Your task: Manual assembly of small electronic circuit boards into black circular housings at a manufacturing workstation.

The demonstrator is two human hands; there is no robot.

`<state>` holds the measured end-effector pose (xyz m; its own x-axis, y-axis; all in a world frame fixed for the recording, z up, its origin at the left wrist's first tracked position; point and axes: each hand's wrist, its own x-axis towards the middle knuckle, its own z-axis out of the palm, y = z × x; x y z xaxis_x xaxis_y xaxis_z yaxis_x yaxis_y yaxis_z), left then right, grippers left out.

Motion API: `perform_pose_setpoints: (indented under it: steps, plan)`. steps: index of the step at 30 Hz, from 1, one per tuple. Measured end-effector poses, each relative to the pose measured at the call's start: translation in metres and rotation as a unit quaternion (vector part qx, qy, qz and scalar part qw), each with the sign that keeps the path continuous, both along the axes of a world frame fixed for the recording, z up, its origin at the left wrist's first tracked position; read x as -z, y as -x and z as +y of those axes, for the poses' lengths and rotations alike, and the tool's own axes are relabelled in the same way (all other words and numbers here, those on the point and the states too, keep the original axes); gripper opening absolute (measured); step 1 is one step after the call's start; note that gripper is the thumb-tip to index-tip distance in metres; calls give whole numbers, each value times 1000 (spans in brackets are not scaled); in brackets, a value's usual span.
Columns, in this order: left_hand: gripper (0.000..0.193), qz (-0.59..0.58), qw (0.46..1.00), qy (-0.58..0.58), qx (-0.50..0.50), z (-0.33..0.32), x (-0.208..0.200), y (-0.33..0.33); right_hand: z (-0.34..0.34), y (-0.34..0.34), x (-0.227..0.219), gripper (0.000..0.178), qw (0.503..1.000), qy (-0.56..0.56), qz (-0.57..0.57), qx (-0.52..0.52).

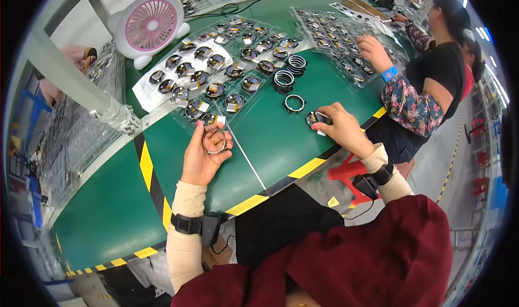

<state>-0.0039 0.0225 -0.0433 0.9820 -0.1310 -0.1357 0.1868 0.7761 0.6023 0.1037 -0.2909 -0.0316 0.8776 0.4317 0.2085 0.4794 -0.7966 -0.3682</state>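
Note:
My left hand [198,160] is closed lightly round a thin dark-and-silver ring [205,146], the palm turned up above the green table. Between the thumb and fingers of my right hand [346,128] is a round black electronic module [312,118] with a small pale tab, close over the table to the right. A single ring [294,110] lies farther off between my hands. Behind it stand two stacks of similar rings, one stack nearer [283,82] and another farther back [297,65].
A clear plastic tray [250,97] with several round modules stands beyond my left hand. Another filled tray [324,36] sits at the back right, where a co-worker's hand [374,53] reaches over it. A pink-and-white fan [153,25] and a metal post [75,69] stand at the left.

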Motion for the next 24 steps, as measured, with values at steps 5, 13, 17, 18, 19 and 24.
perform_pose_setpoints:
  steps: [5,13,17,18,19,24]
  plan:
    - [26,25,991,-113,-69,-11,-8,-4,11,-7,3,36,976,-191,100,-37]
    - [23,-16,967,-248,-49,-25,-43,-6,121,10,-49,26,825,-403,328,-224]
    - [19,9,947,-288,-143,-7,-43,-1,160,8,-57,24,762,-439,393,-270]
    - [18,11,946,-270,-177,-4,-43,-1,164,4,-55,25,728,-461,443,-248]
    - [17,13,945,-251,-209,-1,-42,-1,168,1,-52,25,691,-481,492,-223]
    - [12,22,951,-178,-251,3,-33,-2,182,-6,-21,33,646,-453,561,-252]
